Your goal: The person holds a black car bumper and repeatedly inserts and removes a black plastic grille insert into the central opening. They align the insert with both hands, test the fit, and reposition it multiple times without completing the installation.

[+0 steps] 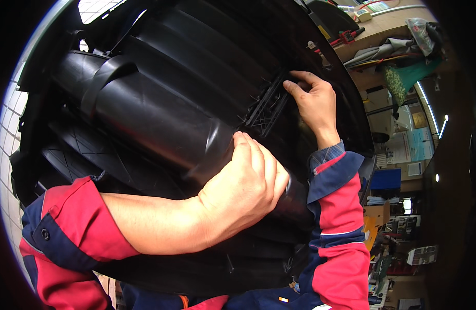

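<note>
Black slotted frame (268, 109): on molded panel (160, 124).
Right hand (316, 103): narrow pinch on frame's upper end; frame runs down-left from it.
Left hand (248, 173): fingers bunched near lower end, grip can't tell.
Frame fit: likely aligning.
Next press: probably steady, both ends.

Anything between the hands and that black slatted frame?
Nothing visible. The right hand has thumb and index finger at the upper end of the black slatted frame; the left hand is by its lower end, contact unclear.
</note>
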`<state>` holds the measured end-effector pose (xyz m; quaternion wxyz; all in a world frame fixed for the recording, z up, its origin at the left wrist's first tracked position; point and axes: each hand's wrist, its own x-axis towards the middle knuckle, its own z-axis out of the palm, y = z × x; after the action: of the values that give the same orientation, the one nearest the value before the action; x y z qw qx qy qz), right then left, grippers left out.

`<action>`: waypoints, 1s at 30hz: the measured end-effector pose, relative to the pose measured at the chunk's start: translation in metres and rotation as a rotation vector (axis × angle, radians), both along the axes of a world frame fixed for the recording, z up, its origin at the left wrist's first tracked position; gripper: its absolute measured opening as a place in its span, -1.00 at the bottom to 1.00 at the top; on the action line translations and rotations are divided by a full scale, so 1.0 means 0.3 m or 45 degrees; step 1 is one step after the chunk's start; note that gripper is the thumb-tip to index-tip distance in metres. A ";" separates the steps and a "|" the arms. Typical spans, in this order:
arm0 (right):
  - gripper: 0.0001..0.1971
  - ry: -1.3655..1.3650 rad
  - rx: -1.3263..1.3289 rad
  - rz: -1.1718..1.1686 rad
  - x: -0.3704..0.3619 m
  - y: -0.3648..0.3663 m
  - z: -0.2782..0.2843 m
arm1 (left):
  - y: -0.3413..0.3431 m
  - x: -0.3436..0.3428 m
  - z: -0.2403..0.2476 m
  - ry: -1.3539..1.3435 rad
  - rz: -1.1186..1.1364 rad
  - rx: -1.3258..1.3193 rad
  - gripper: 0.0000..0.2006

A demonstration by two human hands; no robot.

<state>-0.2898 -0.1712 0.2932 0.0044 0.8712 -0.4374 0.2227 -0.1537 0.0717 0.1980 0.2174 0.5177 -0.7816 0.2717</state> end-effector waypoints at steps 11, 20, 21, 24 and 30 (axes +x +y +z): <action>-0.57 0.077 -0.019 0.001 -0.004 0.052 0.008 | -0.005 0.004 -0.006 0.022 -0.044 0.015 -0.48; -0.57 0.089 -0.035 -0.018 0.022 0.019 0.015 | -0.013 0.004 0.003 0.009 -0.009 -0.010 -0.48; -0.58 0.092 -0.033 0.000 0.018 0.025 0.015 | -0.013 0.003 0.006 0.019 -0.014 -0.004 -0.48; -0.60 0.069 -0.079 0.033 0.002 0.052 0.006 | -0.013 0.001 0.006 -0.021 -0.026 -0.008 -0.46; -0.56 0.000 -0.075 0.010 -0.021 0.083 -0.001 | 0.002 -0.013 -0.006 -0.050 -0.010 0.039 -0.09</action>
<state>-0.2960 -0.1464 0.2928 0.0292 0.8725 -0.4272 0.2353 -0.1577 0.0722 0.1963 0.1951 0.5124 -0.7919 0.2688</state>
